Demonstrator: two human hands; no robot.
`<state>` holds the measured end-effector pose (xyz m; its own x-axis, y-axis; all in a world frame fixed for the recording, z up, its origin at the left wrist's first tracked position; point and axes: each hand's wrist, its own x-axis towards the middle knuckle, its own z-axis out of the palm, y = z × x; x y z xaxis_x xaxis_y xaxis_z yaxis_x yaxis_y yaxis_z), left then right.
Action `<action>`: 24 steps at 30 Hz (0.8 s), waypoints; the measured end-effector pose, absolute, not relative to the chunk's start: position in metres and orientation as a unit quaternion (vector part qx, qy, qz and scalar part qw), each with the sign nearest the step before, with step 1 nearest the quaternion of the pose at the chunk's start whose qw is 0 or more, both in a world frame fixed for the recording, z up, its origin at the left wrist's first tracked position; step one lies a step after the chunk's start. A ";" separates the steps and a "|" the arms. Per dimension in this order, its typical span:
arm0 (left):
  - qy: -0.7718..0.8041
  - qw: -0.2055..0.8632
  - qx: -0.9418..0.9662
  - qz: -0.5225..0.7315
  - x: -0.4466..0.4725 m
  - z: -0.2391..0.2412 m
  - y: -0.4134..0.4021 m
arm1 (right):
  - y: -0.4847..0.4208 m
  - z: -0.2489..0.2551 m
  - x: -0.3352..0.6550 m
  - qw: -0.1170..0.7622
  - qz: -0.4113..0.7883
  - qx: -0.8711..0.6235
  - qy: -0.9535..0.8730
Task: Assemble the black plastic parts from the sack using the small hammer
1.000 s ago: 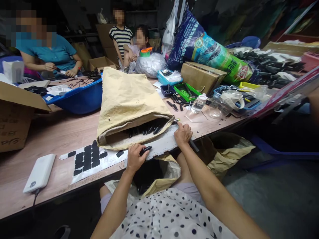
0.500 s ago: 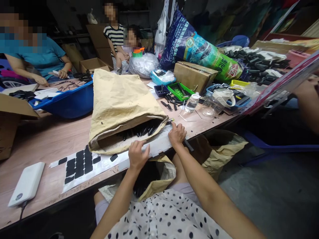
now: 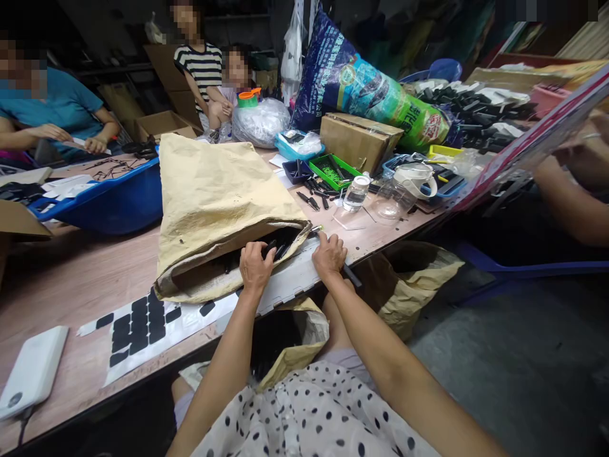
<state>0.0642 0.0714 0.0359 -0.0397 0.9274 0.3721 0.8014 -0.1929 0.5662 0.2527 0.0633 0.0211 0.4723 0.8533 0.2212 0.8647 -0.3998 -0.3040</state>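
1. left hand point(image 3: 255, 266): knuckles up, fingers bent down into the mouth of the brown paper sack point(image 3: 219, 190), fingertips among the black parts point(image 3: 278, 244) lying just inside. The fingertips are hidden, so whether any part is pinched cannot be told
2. right hand point(image 3: 328, 254): just right of the left hand, fingers half curled and laid on the pale strip point(image 3: 292, 279) at the table edge. A black stick point(image 3: 353, 276) juts out from under the palm on the wrist side; whether the hand clasps it cannot be told
3. brown paper sack: flat on the wooden table point(image 3: 80, 273), mouth open toward both hands, body stretching away beyond them
4. pale strip: under the right hand, passing beneath the left wrist, against the sack's lower lip
5. sheet of black pads point(image 3: 143, 320): left of the left hand, near the table edge
6. power bank point(image 3: 31, 371): well left of that sheet
7. second paper sack point(image 3: 292, 336): open on the lap, below both wrists
8. blue tub point(image 3: 114, 203): beyond and left of the left hand
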 end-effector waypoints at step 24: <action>0.553 0.233 0.729 0.329 0.014 0.003 0.007 | 0.004 0.036 0.236 0.469 0.083 -0.681 -0.556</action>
